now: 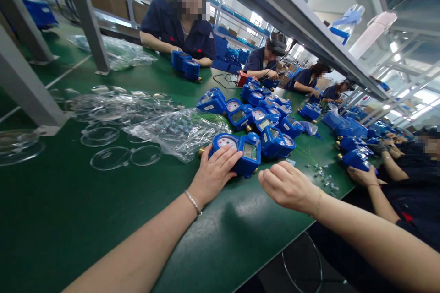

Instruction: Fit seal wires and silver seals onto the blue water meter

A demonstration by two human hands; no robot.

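Observation:
A blue water meter (252, 149) with a round white dial and a grey display lies on the green table in front of me. My left hand (215, 169) grips its dial end, the fingers laid over the dial's lower edge. Just right of the meter's brass end, my right hand (290, 185) is closed with the fingers curled in; whatever it may hold is hidden. Behind the gripped meter stand several more blue meters (264, 123). To its left lies a clear plastic bag (172, 132) of small bluish parts and green wires.
Clear round covers (110, 158) are spread over the table (85, 224) at left, near a grey metal post (30, 78). Small loose parts (326, 178) lie to the right. A co-worker (178, 32) sits opposite; another person's hand (364, 176) holds a meter at right. An overhead shelf crosses above.

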